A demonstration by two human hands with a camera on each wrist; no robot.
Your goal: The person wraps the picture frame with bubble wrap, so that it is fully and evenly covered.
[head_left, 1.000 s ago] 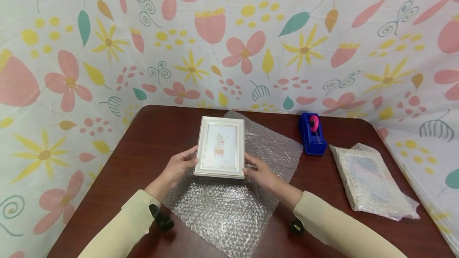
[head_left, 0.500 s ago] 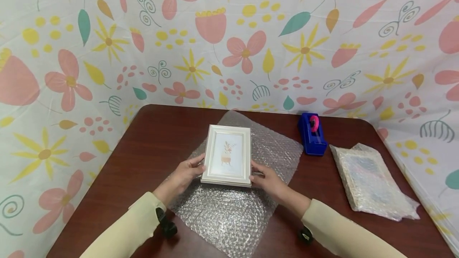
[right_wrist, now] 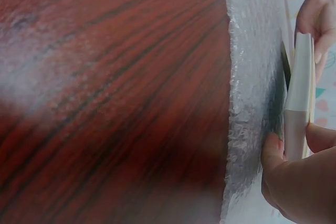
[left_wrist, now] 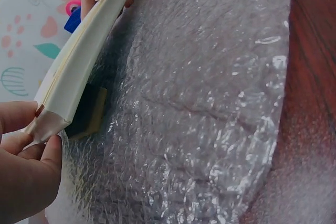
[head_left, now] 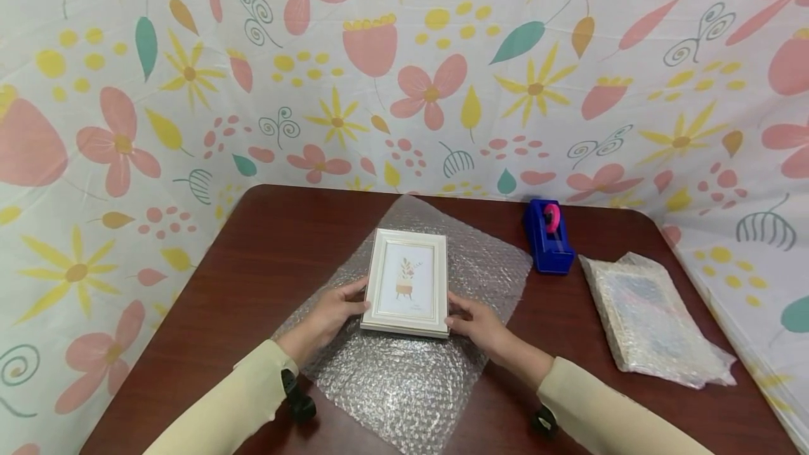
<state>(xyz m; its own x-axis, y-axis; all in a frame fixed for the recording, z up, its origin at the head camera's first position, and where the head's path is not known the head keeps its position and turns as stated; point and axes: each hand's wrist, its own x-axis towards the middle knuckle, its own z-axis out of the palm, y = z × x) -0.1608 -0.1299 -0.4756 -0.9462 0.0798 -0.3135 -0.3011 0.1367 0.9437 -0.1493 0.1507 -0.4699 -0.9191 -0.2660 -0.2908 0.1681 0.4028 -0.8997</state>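
A white picture frame (head_left: 406, 282) with a small plant-pot print lies face up between my two hands in the head view. My left hand (head_left: 335, 311) grips its left edge, and my right hand (head_left: 477, 324) grips the right edge. Thumb and fingers pinch the frame's corner (left_wrist: 50, 124) in the left wrist view. Beneath it shows a dark piece with a tan edge (left_wrist: 97, 111), close to the bubble wrap. The sheet of bubble wrap (head_left: 398, 385) lies flat and askew under the frame. Whether the frame's underside touches the sheet, I cannot tell.
A blue tape dispenser (head_left: 551, 248) with a pink core stands at the back right. Right of it lies a flat item wrapped in bubble wrap (head_left: 651, 321). The dark red-brown table (head_left: 253, 265) meets a flowered cloth backdrop (head_left: 404, 76) behind and at the sides.
Both hands have brought the picture frame nearer to me and slightly right, lower over the bubble wrap. The bubble wrap, tape dispenser and wrapped item have stayed put.
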